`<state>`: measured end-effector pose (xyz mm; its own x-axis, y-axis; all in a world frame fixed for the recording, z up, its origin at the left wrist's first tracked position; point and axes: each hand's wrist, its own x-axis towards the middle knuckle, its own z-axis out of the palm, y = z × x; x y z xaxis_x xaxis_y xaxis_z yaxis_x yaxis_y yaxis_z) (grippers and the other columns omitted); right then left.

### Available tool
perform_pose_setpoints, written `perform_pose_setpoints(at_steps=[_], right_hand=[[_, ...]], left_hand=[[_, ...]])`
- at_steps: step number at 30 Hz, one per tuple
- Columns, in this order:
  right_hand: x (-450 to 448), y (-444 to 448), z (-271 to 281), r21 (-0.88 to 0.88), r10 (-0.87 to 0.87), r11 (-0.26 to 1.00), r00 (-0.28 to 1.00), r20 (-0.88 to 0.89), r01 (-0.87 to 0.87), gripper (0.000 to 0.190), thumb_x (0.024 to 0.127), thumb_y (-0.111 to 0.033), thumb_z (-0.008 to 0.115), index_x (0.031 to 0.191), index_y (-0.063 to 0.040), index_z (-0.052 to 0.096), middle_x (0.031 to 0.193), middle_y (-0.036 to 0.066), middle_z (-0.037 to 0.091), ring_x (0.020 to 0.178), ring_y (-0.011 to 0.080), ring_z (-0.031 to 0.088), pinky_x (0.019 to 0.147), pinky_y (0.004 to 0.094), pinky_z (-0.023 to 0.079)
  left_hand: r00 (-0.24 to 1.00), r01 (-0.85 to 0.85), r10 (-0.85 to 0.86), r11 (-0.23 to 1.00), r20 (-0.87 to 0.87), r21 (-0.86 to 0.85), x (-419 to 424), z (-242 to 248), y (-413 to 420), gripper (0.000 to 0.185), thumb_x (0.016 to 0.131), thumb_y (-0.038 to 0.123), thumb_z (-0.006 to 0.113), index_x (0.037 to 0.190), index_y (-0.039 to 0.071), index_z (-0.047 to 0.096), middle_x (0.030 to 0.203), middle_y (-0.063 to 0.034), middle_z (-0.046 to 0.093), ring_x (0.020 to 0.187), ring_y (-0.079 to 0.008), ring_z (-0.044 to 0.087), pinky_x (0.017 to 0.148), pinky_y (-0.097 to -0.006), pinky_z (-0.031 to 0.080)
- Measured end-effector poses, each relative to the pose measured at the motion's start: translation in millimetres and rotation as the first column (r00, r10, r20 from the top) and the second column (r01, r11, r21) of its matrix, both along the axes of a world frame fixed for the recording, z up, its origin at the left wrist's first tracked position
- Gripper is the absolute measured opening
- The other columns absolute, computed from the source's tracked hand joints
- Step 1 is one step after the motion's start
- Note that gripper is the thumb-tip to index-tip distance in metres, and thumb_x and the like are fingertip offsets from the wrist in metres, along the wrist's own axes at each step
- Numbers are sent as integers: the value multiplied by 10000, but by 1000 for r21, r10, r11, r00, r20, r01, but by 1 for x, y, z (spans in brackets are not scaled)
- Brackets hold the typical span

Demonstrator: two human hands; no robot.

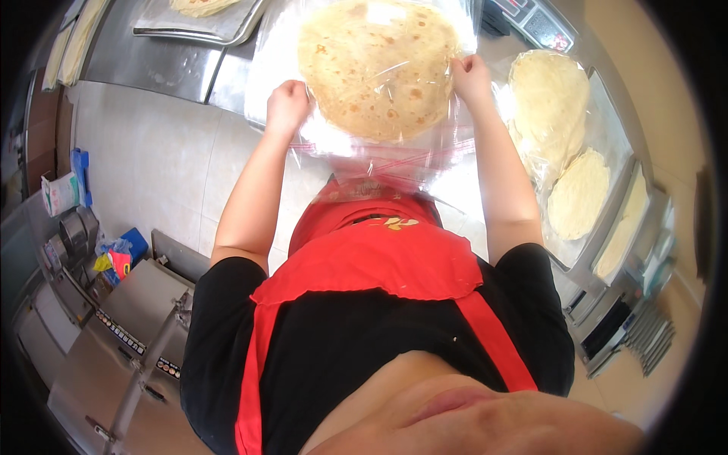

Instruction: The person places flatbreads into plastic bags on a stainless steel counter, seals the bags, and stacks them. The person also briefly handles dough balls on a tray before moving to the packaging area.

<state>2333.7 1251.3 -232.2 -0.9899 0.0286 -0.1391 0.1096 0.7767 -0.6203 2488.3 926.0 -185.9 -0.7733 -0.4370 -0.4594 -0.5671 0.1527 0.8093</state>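
Note:
A large round browned flatbread (378, 74) lies inside a clear plastic bag (369, 156) at the top centre. The bag's side nearest my red apron has pinkish-red stripes and hangs over the work surface's edge. My left hand (289, 108) pinches the plastic to the left of the flatbread, fingers closed. On the flatbread's right side, my right hand (472, 77) grips the plastic between thumb and curled fingers. Whether other flatbreads lie beneath the top one, I cannot tell.
Pale flatbreads in plastic (549, 108) and a bare pale flatbread (580, 193) lie at right. A digital scale (537, 23) stands at upper right. At upper left is a metal tray (199, 31) with flatbread. Steel cabinets (122, 352) occupy the lower left; stacked trays (648, 335) are at lower right.

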Motion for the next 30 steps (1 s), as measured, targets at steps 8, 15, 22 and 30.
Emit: perform_pose_setpoints(at_steps=[8, 15, 22, 30], right_hand=[[-13, -14, 14, -80, 32, 996, 997, 76, -26, 351, 853, -293, 617, 998, 23, 570, 880, 199, 671, 858, 354, 645, 780, 402, 504], [11, -20, 96, 92, 197, 979, 952, -233, -180, 285, 901, -253, 601, 1023, 3, 563, 953, 209, 667, 859, 385, 633, 729, 399, 488], [-25, 2, 39, -31, 191, 981, 978, -80, -194, 331, 915, -311, 580, 1025, 1, 586, 927, 163, 677, 842, 242, 645, 733, 360, 494], [-17, 44, -24, -369, 20, 927, 971, 239, 72, 254, 859, -215, 653, 1008, -9, 650, 833, 74, 687, 676, 129, 626, 617, 278, 503]], left_hand=[[996, -87, 82, 988, 41, 128, -44, -3, -14, 315, 886, 235, 560, 1059, -22, 617, 795, -75, 633, 694, -150, 582, 614, -291, 474], [995, -96, 77, 936, -69, -337, -33, 34, -16, 162, 897, 150, 512, 882, -6, 553, 752, -229, 644, 751, -365, 662, 670, -456, 501], [997, 67, -79, 901, -10, -429, -41, 20, -19, 201, 942, 185, 471, 1006, -1, 515, 740, -196, 649, 644, -330, 649, 573, -421, 511], [988, 117, -104, 987, 117, -111, -18, -16, -32, 332, 901, 294, 586, 917, -36, 620, 741, -114, 658, 661, -205, 653, 631, -313, 517]])
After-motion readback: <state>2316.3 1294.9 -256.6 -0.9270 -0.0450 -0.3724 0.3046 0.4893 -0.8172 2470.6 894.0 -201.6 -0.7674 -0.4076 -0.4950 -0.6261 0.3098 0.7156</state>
